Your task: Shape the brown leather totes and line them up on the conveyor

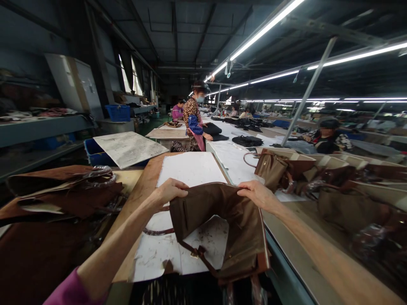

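Two long tube lights (pixel 267 29) ran brightest over the dark workshop; fainter ones behind them were too blurred to count. One brown bag (pixel 244 233), gaping open, was held up above white paper (pixel 190 167) on the worktable (pixel 135 228). Two bare hands held its upper edge: the left hand (pixel 170 191) pinched the bag's left corner, the right hand (pixel 257 193) gripped farther right along that edge, with some fingers hidden behind the material. One dark strap (pixel 159 231) curved out left of the bag; two plastic-wrapped ends (pixel 258 290) hung below it, lost in shadow. Left of the bag lay a heap of reddish-brown pieces (pixel 66 203), overlapping too much to count and cut off by the edge. Right of it stood a row of similar bags (pixel 271 169), its far end smeared. Beyond the bag, one person in a spotted top (pixel 190 112) stood by dark folded material (pixel 212 129); farther workers were too small to number.
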The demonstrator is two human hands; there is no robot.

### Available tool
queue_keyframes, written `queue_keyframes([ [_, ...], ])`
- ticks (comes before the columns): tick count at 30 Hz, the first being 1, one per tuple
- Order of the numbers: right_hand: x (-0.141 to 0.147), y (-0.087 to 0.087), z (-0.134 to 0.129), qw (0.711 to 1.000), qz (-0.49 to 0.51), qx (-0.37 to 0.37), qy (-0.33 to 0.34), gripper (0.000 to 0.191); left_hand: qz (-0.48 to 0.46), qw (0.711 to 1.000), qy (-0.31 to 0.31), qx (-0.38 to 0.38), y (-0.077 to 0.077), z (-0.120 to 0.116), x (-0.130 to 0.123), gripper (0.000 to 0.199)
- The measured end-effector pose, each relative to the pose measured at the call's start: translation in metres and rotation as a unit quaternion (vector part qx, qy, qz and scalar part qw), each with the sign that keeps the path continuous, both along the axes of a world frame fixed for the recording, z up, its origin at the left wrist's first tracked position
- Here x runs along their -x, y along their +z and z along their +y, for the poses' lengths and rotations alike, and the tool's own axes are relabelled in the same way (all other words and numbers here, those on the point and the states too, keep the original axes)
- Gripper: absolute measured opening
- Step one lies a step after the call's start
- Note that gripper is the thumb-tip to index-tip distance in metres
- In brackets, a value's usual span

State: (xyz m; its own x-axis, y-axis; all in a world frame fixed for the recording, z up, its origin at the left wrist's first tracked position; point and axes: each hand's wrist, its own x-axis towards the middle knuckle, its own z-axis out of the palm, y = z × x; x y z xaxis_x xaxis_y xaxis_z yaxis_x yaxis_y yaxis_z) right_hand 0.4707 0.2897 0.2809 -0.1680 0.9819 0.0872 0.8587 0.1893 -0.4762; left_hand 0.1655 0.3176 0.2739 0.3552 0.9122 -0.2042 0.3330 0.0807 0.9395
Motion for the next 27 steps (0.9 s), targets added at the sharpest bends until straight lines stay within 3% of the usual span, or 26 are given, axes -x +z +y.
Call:
queue_keyframes([
  [5, -0.004, -0.003, 0.003, 1.0, 0.009, 0.009, 0.014, 0.024, 0.02, 1.0, -0.01, 0.007, -0.004, 0.008, -0.007, 0.031],
  [14, -0.001, -0.001, 0.003, 1.0, 0.015, 0.01, 0.005, 0.024, 0.08, 0.995, -0.04, -0.05, -0.008, 0.013, -0.015, 0.041],
  [20, -0.006, -0.004, 0.008, 0.999, 0.039, 0.012, 0.006, 0.024, 0.045, 0.994, -0.074, -0.071, -0.01, 0.002, -0.018, 0.047],
  [27, -0.008, -0.005, 0.011, 0.999, 0.037, 0.023, 0.014, 0.024, 0.033, 0.991, -0.064, -0.114, -0.012, 0.0, -0.018, 0.047],
])
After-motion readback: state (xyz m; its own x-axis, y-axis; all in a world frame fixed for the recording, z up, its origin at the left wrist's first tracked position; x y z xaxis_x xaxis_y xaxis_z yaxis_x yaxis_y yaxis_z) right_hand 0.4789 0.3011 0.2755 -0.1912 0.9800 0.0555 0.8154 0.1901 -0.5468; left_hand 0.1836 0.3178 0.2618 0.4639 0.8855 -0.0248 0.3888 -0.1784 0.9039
